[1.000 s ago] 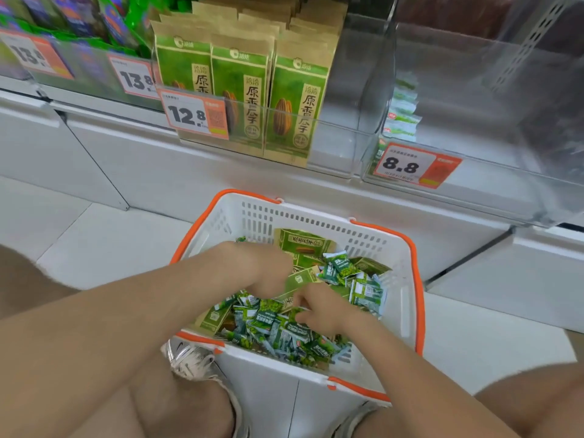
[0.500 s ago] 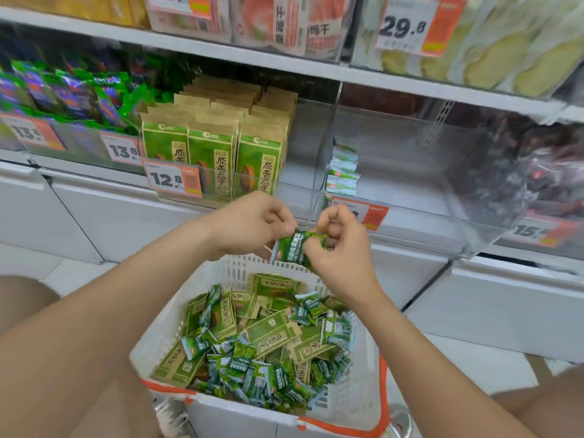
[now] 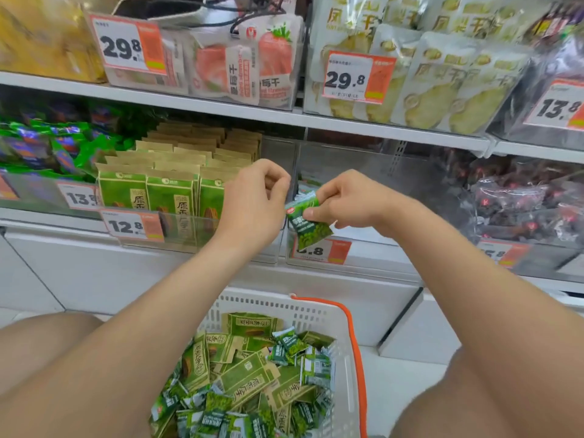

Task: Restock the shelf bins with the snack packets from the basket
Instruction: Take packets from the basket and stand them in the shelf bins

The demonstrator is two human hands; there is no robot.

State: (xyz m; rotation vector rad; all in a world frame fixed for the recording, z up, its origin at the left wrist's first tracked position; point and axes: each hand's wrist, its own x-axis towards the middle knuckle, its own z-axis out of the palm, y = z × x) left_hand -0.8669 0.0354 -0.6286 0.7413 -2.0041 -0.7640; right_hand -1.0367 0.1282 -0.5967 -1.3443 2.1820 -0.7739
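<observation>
Both grips are up from the basket (image 3: 252, 303) to shelf height vs 1 s ago. Left grip (image 3: 256, 200) has let go of the pkt (image 3: 308, 226); its fingers are curled w/ nothing seen in them. Right grip (image 3: 344, 200) alone pinches the pkt, just in front of the 8.8 bin (image 3: 395, 245). Prob. ready to drop in; lots left in the basket.

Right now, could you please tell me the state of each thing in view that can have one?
Left hand, fingers curled, holding nothing.
Right hand, pinching the small green packet, raised before the shelf.
Basket, holding many loose packets.
Clear bin, almost empty.
Kraft bags, upright in packed rows.
</observation>
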